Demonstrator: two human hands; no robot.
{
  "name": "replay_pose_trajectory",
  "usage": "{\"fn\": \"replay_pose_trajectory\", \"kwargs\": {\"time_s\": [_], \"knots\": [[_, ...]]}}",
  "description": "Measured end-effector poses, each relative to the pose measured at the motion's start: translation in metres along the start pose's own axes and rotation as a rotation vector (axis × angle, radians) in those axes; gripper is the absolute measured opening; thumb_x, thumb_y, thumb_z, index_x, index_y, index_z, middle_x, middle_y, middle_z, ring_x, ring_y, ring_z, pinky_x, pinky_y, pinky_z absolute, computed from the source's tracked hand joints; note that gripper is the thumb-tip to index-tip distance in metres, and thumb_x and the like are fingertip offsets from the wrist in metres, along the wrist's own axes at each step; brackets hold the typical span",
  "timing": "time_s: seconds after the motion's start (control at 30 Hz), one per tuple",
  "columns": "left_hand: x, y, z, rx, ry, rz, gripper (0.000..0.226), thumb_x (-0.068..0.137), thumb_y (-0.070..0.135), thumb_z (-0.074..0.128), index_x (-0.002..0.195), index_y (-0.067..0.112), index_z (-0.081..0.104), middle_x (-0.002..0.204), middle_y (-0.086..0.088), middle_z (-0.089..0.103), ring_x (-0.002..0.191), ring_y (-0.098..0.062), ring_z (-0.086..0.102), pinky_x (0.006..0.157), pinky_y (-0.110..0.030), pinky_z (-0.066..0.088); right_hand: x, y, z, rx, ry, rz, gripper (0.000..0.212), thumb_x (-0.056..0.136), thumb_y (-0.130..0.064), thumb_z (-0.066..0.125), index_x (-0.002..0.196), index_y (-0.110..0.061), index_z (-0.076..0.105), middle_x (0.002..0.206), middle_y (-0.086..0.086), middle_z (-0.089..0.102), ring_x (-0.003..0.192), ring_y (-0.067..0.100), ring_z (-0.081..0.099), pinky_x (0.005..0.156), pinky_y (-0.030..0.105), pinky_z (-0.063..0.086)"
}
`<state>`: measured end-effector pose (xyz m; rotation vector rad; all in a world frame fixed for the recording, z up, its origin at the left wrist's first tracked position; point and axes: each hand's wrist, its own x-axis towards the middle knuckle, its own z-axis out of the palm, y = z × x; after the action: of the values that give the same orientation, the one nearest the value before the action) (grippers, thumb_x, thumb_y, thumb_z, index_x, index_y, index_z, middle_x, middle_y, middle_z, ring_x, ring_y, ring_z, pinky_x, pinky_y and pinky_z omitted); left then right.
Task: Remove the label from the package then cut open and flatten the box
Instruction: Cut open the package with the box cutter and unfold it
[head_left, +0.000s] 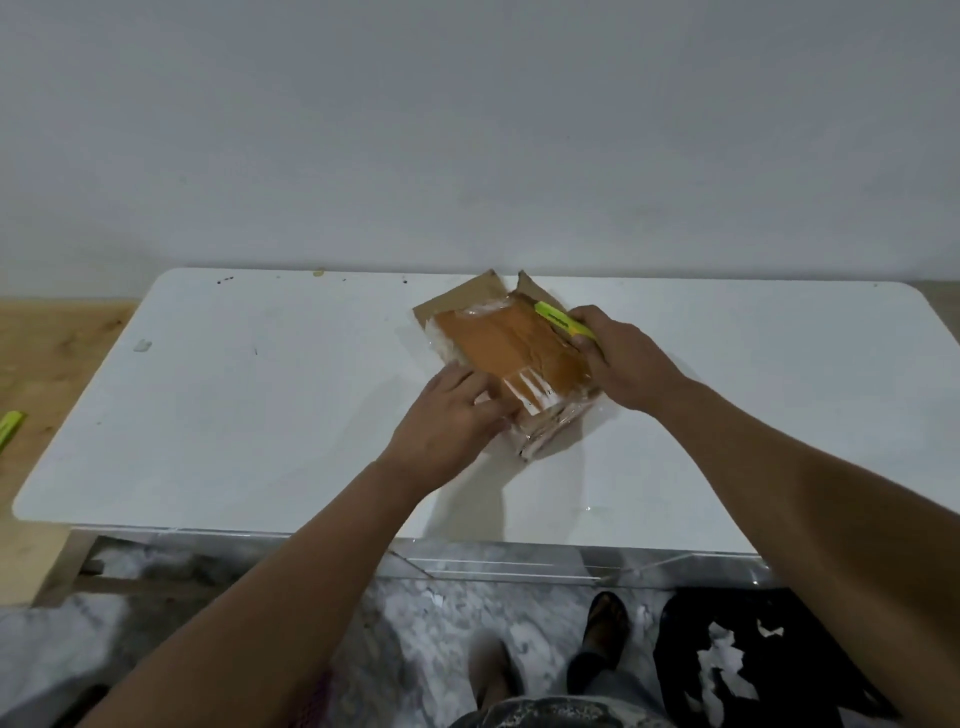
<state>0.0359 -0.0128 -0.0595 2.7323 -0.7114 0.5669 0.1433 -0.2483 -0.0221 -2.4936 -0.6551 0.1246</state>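
Two hands: we have both over the brown cardboard box (511, 349) wrapped in clear tape, and we are working at its edges.
Box: it lies flat on the white rectangular counter (260, 405), toward the far edge and a little right of centre, turned at an angle to us; its far flaps stand open.
Left hand (448, 415): we press it down on the box's near left corner, fingers fairly straight and spread over the cardboard and the shiny tape.
Right hand (626, 361): we curl it round a bright yellow-green utility knife (558, 318), whose tip points away from us along the box's right edge.
Blade: we cannot tell whether it is out or touching the cardboard.
Tape: clear, crinkled plastic bunches at the box's near end, just beside our left fingers.
Counter: small dark specks dot its far edge.
Left side: a second yellow-green strip-shaped object (9, 427) lies on the wooden surface (52, 343) beside the counter.
Floor: grey marbled tiles (405, 623) below, with a black bag (753, 654) at right.
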Motion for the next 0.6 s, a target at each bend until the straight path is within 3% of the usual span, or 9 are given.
{"fn": "replay_pose_trajectory", "kwargs": {"time_s": [0.1,0.17,0.27,0.37,0.47,0.6], "knots": [[0.011,-0.003,0.001,0.025,0.008,-0.019,0.015,0.09,0.033,0.065,0.093,0.026,0.077,0.091,0.0,0.062,0.101,-0.02,0.051,0.109,-0.048,0.038,0.003,-0.006,-0.002,-0.046,0.115,-0.045,0.03,0.1,-0.019,0.041,0.129,-0.012,0.049,0.103,0.011,0.065,0.091,0.031,0.058,0.077,0.042,0.047],[0.014,-0.003,0.003,0.004,-0.013,-0.032,0.011,0.089,0.033,0.07,0.093,0.026,0.077,0.088,0.001,0.061,0.099,-0.019,0.048,0.11,-0.051,0.038,-0.004,-0.01,-0.003,-0.035,0.241,-0.016,0.031,0.099,-0.018,0.041,0.128,-0.011,0.049,0.1,0.01,0.064,0.088,0.033,0.057,0.075,0.042,0.047],[0.018,0.0,0.006,-0.063,-0.032,-0.065,0.011,0.089,0.031,0.071,0.095,0.024,0.077,0.092,-0.002,0.059,0.092,-0.022,0.05,0.09,-0.046,0.049,-0.026,-0.016,-0.003,0.087,0.299,0.133,0.028,0.101,-0.022,0.039,0.129,-0.018,0.045,0.078,0.0,0.062,0.068,0.025,0.057,0.06,0.033,0.04],[0.023,0.004,0.008,-0.066,-0.037,-0.093,0.012,0.089,0.032,0.071,0.093,0.023,0.076,0.095,-0.001,0.059,0.088,-0.024,0.054,0.069,-0.039,0.05,-0.059,-0.021,0.003,0.194,0.287,0.228,0.023,0.102,-0.023,0.041,0.124,-0.02,0.046,0.072,0.005,0.063,0.059,0.023,0.057,0.052,0.035,0.041],[0.029,0.012,0.012,-0.002,-0.018,-0.156,0.013,0.089,0.036,0.07,0.087,0.024,0.073,0.093,0.001,0.062,0.087,-0.026,0.057,0.068,-0.035,0.044,-0.09,-0.03,0.009,0.241,0.211,0.314,0.022,0.103,-0.026,0.04,0.125,-0.023,0.046,0.078,0.013,0.065,0.062,0.029,0.06,0.055,0.042,0.047],[0.038,0.019,0.017,0.03,-0.04,-0.274,0.011,0.091,0.031,0.068,0.093,0.02,0.071,0.091,-0.002,0.064,0.081,-0.031,0.062,0.065,-0.036,0.045,-0.119,-0.04,0.018,0.287,0.146,0.405,0.023,0.103,-0.027,0.039,0.126,-0.027,0.044,0.082,0.013,0.066,0.064,0.032,0.06,0.052,0.036,0.044]]}}
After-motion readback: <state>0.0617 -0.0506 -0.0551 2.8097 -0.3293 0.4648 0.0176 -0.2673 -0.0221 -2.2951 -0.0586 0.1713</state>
